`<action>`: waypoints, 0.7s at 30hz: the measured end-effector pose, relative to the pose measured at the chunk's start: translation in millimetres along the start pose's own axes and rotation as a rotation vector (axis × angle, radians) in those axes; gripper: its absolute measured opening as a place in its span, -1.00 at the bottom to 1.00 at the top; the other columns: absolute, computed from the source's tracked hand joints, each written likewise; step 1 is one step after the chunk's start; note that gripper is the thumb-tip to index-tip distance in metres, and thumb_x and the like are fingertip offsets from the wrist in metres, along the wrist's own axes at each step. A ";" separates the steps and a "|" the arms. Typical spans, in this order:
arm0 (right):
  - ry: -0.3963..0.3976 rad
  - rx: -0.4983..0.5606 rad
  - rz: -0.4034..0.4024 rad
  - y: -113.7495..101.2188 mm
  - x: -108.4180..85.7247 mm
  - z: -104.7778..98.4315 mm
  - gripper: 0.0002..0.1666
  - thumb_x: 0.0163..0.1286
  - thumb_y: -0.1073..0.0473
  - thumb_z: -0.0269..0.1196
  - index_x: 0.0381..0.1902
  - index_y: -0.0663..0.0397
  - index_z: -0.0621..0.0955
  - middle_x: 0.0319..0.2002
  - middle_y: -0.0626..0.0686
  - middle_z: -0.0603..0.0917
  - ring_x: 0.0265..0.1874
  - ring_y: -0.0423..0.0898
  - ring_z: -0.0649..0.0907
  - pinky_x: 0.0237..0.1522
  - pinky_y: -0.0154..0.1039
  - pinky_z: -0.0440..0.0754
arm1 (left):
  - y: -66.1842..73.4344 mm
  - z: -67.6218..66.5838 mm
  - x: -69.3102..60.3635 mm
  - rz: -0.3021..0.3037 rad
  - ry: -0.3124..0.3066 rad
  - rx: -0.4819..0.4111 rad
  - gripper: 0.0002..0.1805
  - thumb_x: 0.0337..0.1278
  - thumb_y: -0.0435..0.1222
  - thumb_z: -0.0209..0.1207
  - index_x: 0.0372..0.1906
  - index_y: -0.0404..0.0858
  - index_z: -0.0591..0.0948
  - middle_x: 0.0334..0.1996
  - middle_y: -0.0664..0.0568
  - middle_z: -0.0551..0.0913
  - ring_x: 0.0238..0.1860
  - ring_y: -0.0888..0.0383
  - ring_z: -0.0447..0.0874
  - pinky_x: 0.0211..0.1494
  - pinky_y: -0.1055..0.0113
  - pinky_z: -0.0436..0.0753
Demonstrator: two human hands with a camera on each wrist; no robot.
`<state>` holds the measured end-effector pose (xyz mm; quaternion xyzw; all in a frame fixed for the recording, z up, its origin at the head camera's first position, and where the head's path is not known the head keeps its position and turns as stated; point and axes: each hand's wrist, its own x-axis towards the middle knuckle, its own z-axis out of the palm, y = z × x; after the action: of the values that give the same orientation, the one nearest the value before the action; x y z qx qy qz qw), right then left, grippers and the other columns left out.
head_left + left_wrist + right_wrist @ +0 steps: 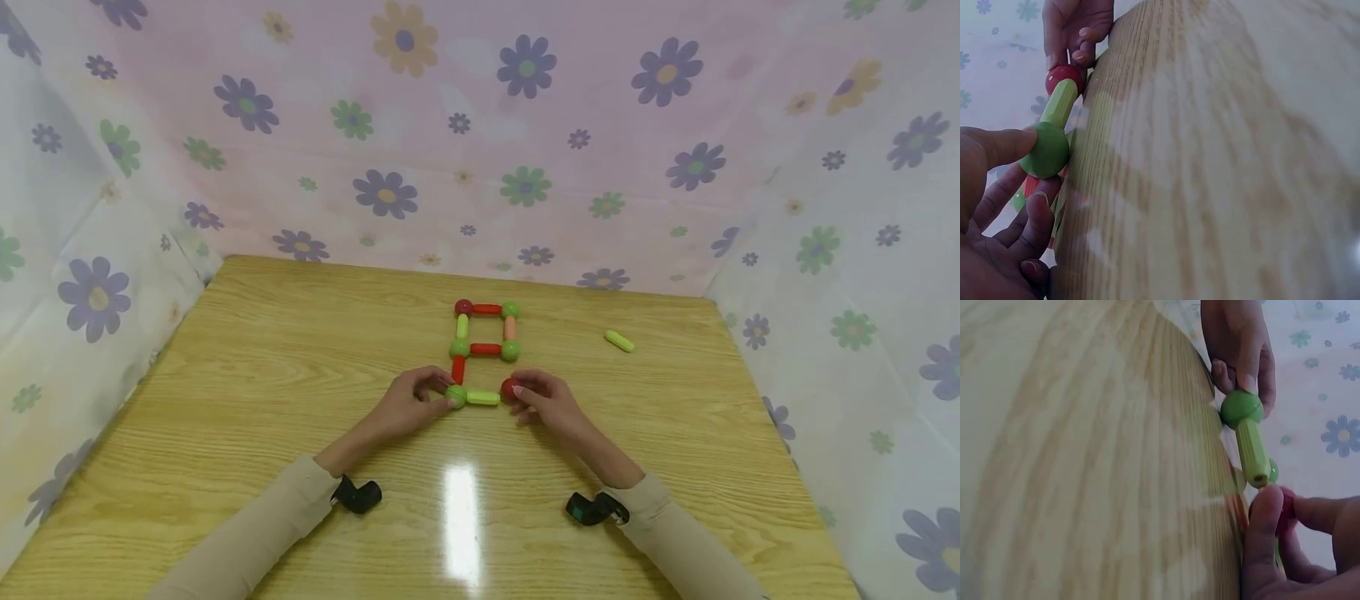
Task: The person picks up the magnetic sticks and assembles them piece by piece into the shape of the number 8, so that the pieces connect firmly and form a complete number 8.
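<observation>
My left hand (pixel 408 406) pinches a green ball (pixel 455 397) at the near corner of a figure built from balls and rods. From that ball a yellow-green rod (pixel 482 398) points right. My right hand (pixel 552 405) holds a red ball (pixel 509 389) by the rod's far end. In the right wrist view the rod's end face shows beside the red ball (pixel 1288 511); whether they touch I cannot tell. A red rod (pixel 458 369) links the held green ball to another green ball (pixel 460 347) of a square behind it.
The square has a dark red ball (pixel 464 307), green balls, red rods, a yellow-green rod (pixel 462 327) and an orange rod (pixel 511 327). A loose yellow-green rod (pixel 619 341) lies to the right on the wooden table (pixel 300 333). Flowered cloth (pixel 465 150) hangs behind and at the sides.
</observation>
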<state>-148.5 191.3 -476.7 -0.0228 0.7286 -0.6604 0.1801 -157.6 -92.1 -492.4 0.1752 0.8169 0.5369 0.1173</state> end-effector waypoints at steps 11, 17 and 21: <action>-0.148 0.002 -0.019 7.8 1.0 -17.6 -0.48 0.58 0.27 0.13 0.36 0.47 0.35 0.10 0.26 0.57 -0.23 -0.18 0.70 -0.22 -0.33 0.70 | 2.1 -0.4 -0.2 -0.004 -0.002 -0.012 -0.72 0.27 -0.25 0.34 0.05 -0.16 0.67 -0.08 -0.02 0.75 -0.45 0.16 0.47 -0.36 0.38 0.44; -0.181 -0.018 -0.021 9.3 1.5 -20.6 -0.48 0.56 0.29 0.14 0.35 0.49 0.36 0.14 0.32 0.54 -0.23 -0.19 0.70 -0.20 -0.34 0.71 | 3.3 -0.1 -1.4 0.014 0.001 -0.029 -0.70 0.27 -0.26 0.35 0.07 -0.21 0.67 -0.06 -0.09 0.74 -0.45 0.15 0.46 -0.37 0.39 0.42; -0.181 -0.032 -0.012 9.7 2.2 -20.8 -0.49 0.55 0.30 0.16 0.34 0.47 0.38 0.14 0.32 0.56 -0.23 -0.19 0.71 -0.19 -0.34 0.71 | 3.9 0.8 -1.6 0.024 0.010 -0.043 -0.68 0.26 -0.27 0.36 0.08 -0.24 0.66 -0.05 -0.14 0.74 -0.45 0.13 0.44 -0.38 0.39 0.40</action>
<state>-154.7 211.8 -485.4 -0.0896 0.7196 -0.6450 0.2410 -155.2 -90.7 -489.2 0.1797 0.8037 0.5565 0.1104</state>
